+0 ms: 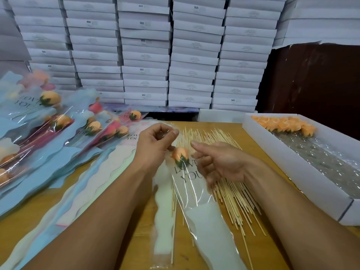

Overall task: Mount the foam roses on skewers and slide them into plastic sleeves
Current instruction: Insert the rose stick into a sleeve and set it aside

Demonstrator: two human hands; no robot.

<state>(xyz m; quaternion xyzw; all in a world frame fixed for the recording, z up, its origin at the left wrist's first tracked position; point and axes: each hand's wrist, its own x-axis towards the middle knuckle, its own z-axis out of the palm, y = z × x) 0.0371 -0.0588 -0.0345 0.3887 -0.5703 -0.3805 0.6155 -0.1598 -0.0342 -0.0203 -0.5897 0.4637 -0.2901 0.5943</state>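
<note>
Your left hand (155,145) pinches clear plastic sleeve (191,189) rim mid-frame, orange foam rose (180,154) inside; your right hand (220,162) hovers, fingers loose.

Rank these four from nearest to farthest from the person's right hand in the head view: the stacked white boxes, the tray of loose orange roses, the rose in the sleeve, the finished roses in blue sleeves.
From the right hand:
1. Rose in the sleeve, just left of its fingers.
2. Tray of loose orange roses, to the right and beyond.
3. Finished roses in blue sleeves, far left.
4. Stacked white boxes, along the back.
</note>
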